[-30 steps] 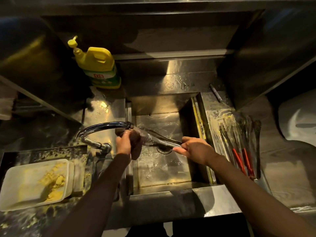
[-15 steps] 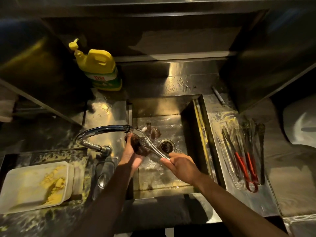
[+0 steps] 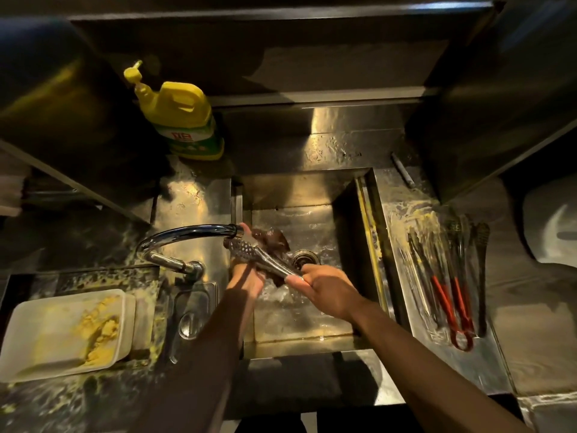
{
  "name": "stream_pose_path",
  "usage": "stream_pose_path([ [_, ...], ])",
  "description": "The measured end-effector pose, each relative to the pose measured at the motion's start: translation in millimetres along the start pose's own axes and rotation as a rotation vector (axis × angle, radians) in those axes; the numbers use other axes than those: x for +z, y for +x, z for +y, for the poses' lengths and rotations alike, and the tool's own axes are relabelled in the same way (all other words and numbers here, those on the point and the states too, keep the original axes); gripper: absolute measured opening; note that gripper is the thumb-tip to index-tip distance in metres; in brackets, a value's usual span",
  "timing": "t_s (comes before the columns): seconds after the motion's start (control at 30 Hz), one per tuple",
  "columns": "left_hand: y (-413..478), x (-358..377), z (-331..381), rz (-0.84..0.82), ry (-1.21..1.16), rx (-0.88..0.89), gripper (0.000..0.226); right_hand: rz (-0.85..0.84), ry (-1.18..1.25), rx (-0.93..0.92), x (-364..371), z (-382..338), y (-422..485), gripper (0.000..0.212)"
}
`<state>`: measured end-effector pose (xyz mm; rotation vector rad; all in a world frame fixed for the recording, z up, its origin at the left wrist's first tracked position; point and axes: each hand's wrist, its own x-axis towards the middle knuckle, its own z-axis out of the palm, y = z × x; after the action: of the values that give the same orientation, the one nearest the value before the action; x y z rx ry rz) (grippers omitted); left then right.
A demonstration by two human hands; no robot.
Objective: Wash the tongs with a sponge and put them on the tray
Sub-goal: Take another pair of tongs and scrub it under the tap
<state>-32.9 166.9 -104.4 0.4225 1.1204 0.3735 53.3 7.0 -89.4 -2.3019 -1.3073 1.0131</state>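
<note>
Head view, tongs (image 3: 265, 259) nudged nearer the faucet (image 3: 187, 232) than before, lying diagonally, tip up-left, right hand (image 3: 324, 289) pinching their handle, left hand (image 3: 246, 278) gripping sponge (image 3: 273, 239)

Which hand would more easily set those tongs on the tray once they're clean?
Right: the right hand grips the tongs, and the tray lies on its side; the left hand holds the sponge.

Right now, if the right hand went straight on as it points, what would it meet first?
Probably the left hand and its sponge, just ahead along the tongs; depth is unclear.
</note>
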Motion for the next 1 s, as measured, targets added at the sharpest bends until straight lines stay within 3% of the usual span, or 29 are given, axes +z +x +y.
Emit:
stream_pose_path([
  [0.1,-1.3,-9.2,8.1,-0.021,0.072,-0.102,0.016,-0.073,0.012,0.012,-5.2,9.7,5.9,0.066],
  [0.23,12.9,-18.9,8.4,0.044,0.187,-0.045,0.023,-0.133,-0.104,0.034,-30.1,25.8,13.4,0.072],
  [0.3,4.5,-9.0,1.2,0.096,0.134,-0.087,0.023,-0.126,-0.068,0.015,-26.9,16.5,16.8,0.064],
  [0.37,-5.9,-6.2,-2.7,0.010,0.076,-0.122,0.019,-0.137,-0.063,-0.031,-19.4,7.0,18.6,0.058],
  [0.53,-0.3,-17.4,-0.6,0.092,0.023,-0.089,0.030,-0.082,-0.074,-0.028,-33.7,15.8,21.4,0.076],
  [0.63,-6.6,5.6,-0.8,0.153,-0.203,-0.144,0.029,-0.036,-0.039,-0.016,-31.7,15.3,12.1,0.077],
  [0.77,-14.5,4.0,1.1,0.045,-0.410,-0.043,0.026,0.180,-0.017,0.076,-11.7,24.9,-13.5,0.073],
  [0.83,-13.8,-6.3,3.3,-0.041,-0.457,-0.007,0.032,0.195,0.045,0.154,-6.9,28.2,-22.1,0.071],
  [0.9,-19.7,-10.6,6.7,-0.149,-0.375,-0.019,0.035,0.111,-0.030,0.095,-3.6,27.8,-21.6,0.084],
  [1.0,-24.3,-21.6,4.9,-0.304,-0.113,0.010,0.033,0.064,-0.091,0.054,2.2,24.0,-11.1,0.065],
])
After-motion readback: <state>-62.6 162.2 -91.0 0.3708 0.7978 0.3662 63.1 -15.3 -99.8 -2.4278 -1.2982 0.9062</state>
